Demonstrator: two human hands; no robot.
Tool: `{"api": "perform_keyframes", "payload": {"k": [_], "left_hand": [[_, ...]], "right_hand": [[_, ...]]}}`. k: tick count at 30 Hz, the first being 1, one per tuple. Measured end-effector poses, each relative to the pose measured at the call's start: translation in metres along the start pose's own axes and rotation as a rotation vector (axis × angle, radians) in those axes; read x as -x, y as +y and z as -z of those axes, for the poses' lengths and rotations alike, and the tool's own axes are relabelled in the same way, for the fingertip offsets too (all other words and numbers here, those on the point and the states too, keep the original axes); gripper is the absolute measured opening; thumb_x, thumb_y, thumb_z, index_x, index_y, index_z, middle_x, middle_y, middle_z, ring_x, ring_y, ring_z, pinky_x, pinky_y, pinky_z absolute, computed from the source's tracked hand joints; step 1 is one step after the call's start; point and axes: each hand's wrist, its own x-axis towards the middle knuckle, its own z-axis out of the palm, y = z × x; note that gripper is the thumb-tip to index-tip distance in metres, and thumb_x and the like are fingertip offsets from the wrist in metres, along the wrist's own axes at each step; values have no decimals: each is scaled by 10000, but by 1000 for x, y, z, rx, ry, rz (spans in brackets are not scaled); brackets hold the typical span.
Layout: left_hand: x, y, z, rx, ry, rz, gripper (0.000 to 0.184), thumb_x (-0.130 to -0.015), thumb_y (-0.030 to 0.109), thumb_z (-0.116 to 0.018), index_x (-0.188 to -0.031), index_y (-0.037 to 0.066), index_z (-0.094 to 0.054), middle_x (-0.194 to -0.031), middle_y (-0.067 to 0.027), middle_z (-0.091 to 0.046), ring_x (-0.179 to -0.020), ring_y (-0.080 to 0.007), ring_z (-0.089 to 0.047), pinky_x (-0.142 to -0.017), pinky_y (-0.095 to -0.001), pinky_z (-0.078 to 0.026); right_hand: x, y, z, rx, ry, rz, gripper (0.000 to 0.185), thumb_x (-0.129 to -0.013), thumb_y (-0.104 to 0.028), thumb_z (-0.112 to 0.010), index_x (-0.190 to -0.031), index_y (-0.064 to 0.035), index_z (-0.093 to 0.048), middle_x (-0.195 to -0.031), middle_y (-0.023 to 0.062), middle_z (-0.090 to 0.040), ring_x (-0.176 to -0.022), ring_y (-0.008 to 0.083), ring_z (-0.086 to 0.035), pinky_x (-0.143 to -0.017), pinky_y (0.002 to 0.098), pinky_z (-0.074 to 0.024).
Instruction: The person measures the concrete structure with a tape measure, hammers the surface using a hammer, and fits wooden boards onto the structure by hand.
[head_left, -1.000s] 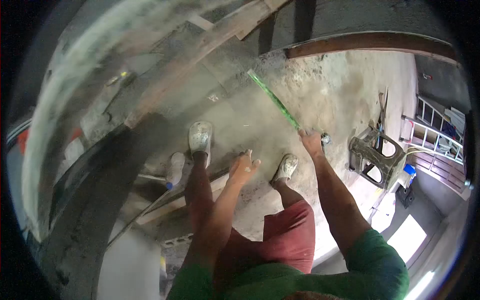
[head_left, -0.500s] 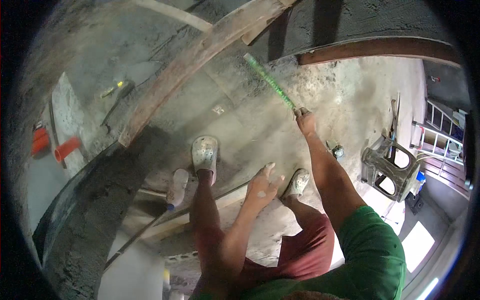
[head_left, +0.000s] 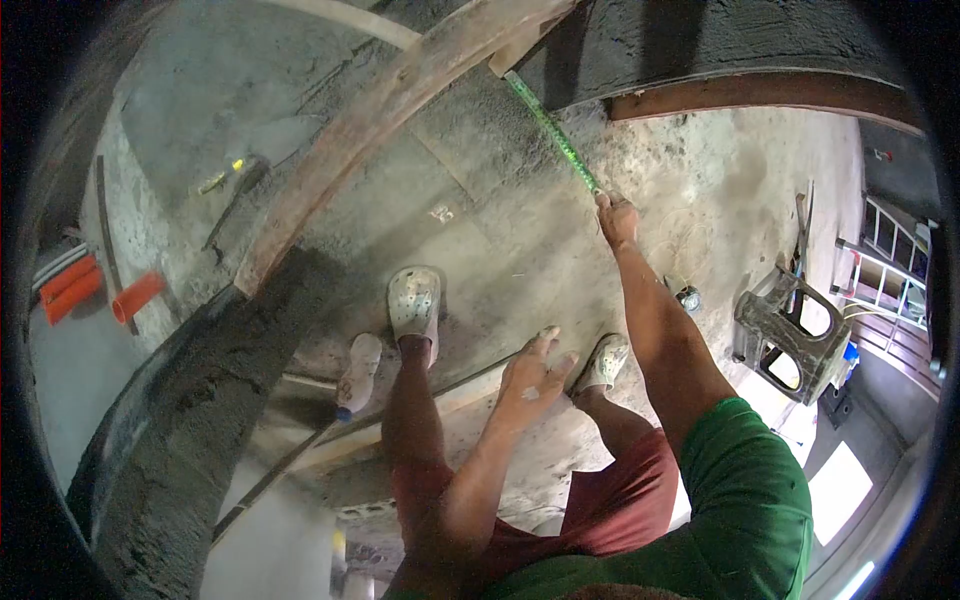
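Note:
In my right hand is one end of a narrow, straight green strip with fine markings, which looks like a tape measure blade; my fingers are closed on it. Its far end reaches the small wooden block beneath the long wooden board, beside the dark plastered edge. I cannot see a tape case. My left hand hangs between my two clogs, fingers apart and holding nothing, with pale smears on its back. The left forearm passes in front of my thigh.
A long curved-looking board crosses the upper left. A plastic bottle lies beside my left clog. Orange pipes are at far left. To the right stand a dirty plastic stool and a ladder.
The far end of the green tape has moved up to the wooden block, and my right hand has shifted slightly up and right. My left hand stays nearly in place, still open.

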Motion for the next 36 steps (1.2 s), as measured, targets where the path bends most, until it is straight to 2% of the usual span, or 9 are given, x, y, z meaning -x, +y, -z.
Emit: {"api": "perform_keyframes", "payload": {"k": [4,11,17,19,23,25,29,31,36], "left_hand": [[-2,-3,-1,28,-6,7,654,-889,393,-656,-1345,-23,-440,-1181,-256,-614,-1124,-356,-600,-920,-425,-485],[-4,5,3,35,-24,73,652,-893,389,-658,-1349,-21,-439,-1211,-248,-602,-1135,-330,-589,-893,-418,-490],[-7,5,-1,37,-18,95,636,-907,403,-612,-1359,-11,-441,-1234,-243,-597,-1146,-353,-589,-955,-412,-456],[-7,2,-3,37,-11,79,638,-906,404,-613,-1358,-13,-442,-1231,-245,-598,-1147,-353,-589,-957,-413,-456],[-7,-1,-4,46,9,61,635,-908,398,-612,-1352,-24,-445,-1223,-254,-601,-1150,-356,-589,-960,-414,-458],[-6,5,-1,49,-1,68,633,-911,396,-609,-1352,-26,-444,-1224,-256,-599,-1155,-356,-586,-964,-413,-457],[-4,12,2,75,-14,70,627,-916,391,-602,-1353,-29,-442,-1231,-261,-594,-1172,-353,-576,-972,-410,-452],[-3,16,4,73,-9,70,627,-915,390,-603,-1353,-28,-442,-1230,-260,-594,-1174,-352,-575,-970,-410,-453],[-2,10,5,54,9,31,627,-909,378,-613,-1354,-29,-440,-1221,-260,-597,-1169,-349,-578,-957,-413,-459]], "right_hand": [[-1,-9,-2,104,-41,-131,425,-881,-458,-540,-1064,-107,-693,-1000,249,-660,-976,428,-615,-868,471,-476],[-20,18,-22,112,-55,-49,519,-892,-514,-521,-1078,-53,-674,-1053,274,-634,-1033,424,-591,-892,468,-461],[-7,-8,2,124,-101,-26,507,-910,-488,-514,-1013,-14,-663,-1002,272,-645,-994,422,-611,-850,468,-477],[-9,2,-12,29,-79,67,502,-914,-489,-506,-989,-19,-665,-973,278,-644,-983,411,-617,-834,470,-478],[-22,24,-37,6,-114,19,505,-918,-502,-489,-990,-30,-654,-986,275,-642,-972,422,-615,-832,473,-477],[-25,30,-46,-5,26,-6,356,-872,-394,-584,-924,-56,-682,-838,213,-670,-844,377,-643,-756,445,-485],[-25,30,-41,-16,9,30,345,-875,-385,-579,-924,-61,-684,-826,215,-669,-829,380,-643,-751,448,-486],[-23,27,-33,-4,-105,55,502,-937,-509,-451,-1037,-47,-618,-1011,263,-641,-982,423,-609,-853,484,-474],[-24,24,-30,92,-72,84,486,-942,-498,-449,-1041,-54,-618,-1024,262,-636,-986,418,-605,-857,486,-471]]}}
